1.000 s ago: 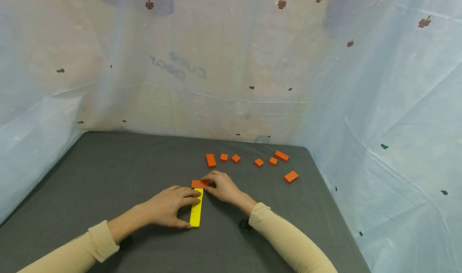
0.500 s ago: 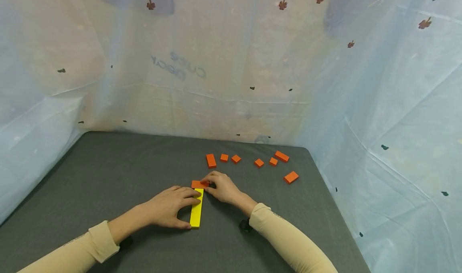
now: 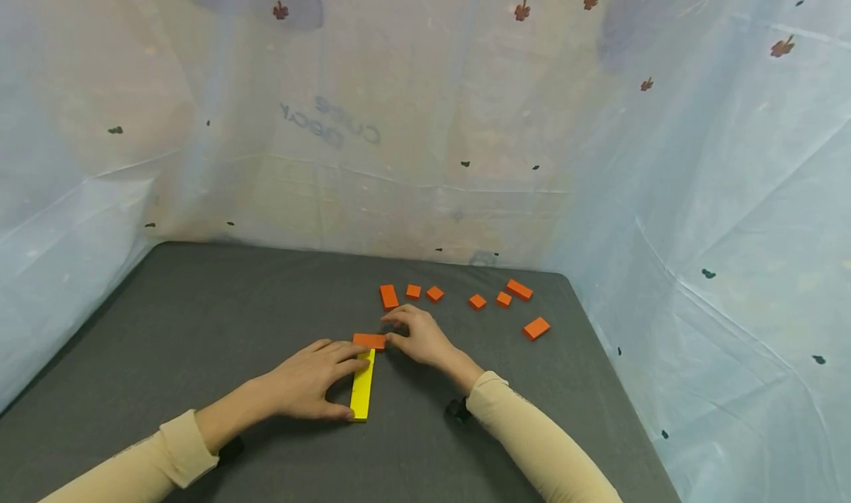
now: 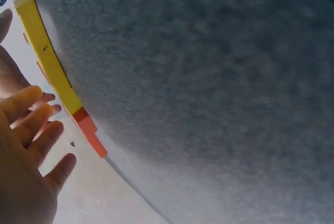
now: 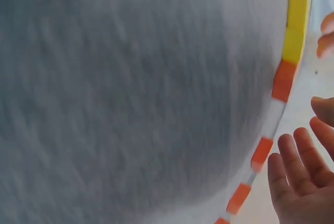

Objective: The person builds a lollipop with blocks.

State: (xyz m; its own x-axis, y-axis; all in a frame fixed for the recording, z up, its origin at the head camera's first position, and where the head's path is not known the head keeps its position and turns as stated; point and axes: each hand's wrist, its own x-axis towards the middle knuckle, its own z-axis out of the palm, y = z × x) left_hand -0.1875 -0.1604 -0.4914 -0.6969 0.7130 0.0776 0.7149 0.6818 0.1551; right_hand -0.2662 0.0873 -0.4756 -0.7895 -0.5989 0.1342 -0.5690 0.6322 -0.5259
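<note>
A long yellow block [image 3: 362, 396] lies on the grey cloth, pointing away from me. An orange rectangular block [image 3: 369, 341] sits crosswise at its far end. My left hand [image 3: 309, 381] spreads over the yellow block from the left, thumb by the near end, fingertips over the far part; in the left wrist view the fingers [image 4: 44, 143] look fairly straight. Just off the right end of the orange block is my right hand [image 3: 422, 337], thumb and fingers parted with nothing between them. The right wrist view shows its fingers [image 5: 308, 156] loosely extended.
Further back lie loose orange blocks: an oblong one [image 3: 388, 296] behind my right hand, several small ones such as the square block [image 3: 477, 301], and oblong ones [image 3: 519, 289] to the right. Pale plastic sheeting [image 3: 399, 119] hangs behind the grey table [image 3: 253, 296].
My right hand has let go of the orange block and drawn slightly back and to the right. The left hand, the yellow block and the orange block stay in place.
</note>
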